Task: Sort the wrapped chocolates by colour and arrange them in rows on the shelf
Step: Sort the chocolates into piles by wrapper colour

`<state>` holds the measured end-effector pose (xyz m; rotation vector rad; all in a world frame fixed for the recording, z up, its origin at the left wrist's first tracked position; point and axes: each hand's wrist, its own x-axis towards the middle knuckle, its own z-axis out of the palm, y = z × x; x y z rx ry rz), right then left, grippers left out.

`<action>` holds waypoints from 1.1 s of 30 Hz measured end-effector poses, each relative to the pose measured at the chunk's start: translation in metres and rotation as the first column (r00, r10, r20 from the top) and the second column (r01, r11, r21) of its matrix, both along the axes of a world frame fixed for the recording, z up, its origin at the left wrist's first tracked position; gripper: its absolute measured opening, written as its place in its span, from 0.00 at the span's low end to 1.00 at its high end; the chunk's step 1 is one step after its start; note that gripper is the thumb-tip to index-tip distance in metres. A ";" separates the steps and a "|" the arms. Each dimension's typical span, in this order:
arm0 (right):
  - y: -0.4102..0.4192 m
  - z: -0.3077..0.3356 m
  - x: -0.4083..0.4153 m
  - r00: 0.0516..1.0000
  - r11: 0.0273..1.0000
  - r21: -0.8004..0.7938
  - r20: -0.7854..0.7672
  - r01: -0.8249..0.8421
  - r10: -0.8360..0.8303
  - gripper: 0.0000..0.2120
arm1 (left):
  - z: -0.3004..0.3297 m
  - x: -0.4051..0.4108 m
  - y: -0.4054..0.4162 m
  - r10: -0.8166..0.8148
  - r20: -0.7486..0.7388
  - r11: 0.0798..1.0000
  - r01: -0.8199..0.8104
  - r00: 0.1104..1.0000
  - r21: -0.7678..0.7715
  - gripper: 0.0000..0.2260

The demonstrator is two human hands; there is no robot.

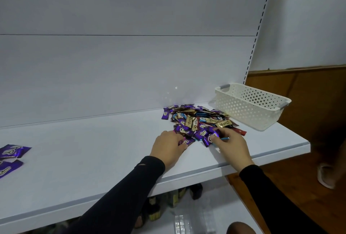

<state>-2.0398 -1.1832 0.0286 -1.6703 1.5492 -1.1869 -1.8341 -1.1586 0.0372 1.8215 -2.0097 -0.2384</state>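
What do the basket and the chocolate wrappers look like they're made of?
Basket: apparently cream moulded plastic with a matte finish; it has regular round perforations and grey handle inserts. Chocolate wrappers: probably metallised foil or film, glossy; bright glints and crinkled edges show on the purple, gold and blue pieces.

Two arms in long black sleeves, close-fitting, cuffs ending at the wrists. Left sleeve [119, 194] has a small thin curved mark near the cuff, lighter than the fabric. Right sleeve [271, 196] plain black, no visible marking. Left hand [167, 149] and right hand [232, 145] bare: no gloves, rings or watch showing.
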 end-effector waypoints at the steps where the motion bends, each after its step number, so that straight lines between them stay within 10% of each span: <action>1: -0.001 -0.002 0.000 1.000 1.000 -0.003 -0.005 -0.008 0.008 0.10 | 0.000 -0.001 0.000 0.013 -0.018 1.000 -0.013 1.000 0.005 0.13; 12: -0.005 -0.007 0.004 0.999 0.998 -0.053 -0.017 -0.029 0.028 0.06 | 0.013 0.007 -0.003 0.123 -0.205 0.976 -0.081 0.971 0.201 0.09; 25: 0.001 0.004 0.061 0.974 0.985 -0.028 0.146 -0.169 0.171 0.08 | 0.022 0.087 0.035 0.244 -0.564 0.959 -0.284 0.789 0.016 0.03; 33: 0.023 0.017 0.182 0.913 0.918 -0.003 0.105 -0.397 0.395 0.02 | 0.018 0.207 0.094 0.445 -0.639 0.795 -0.605 0.628 -0.041 0.03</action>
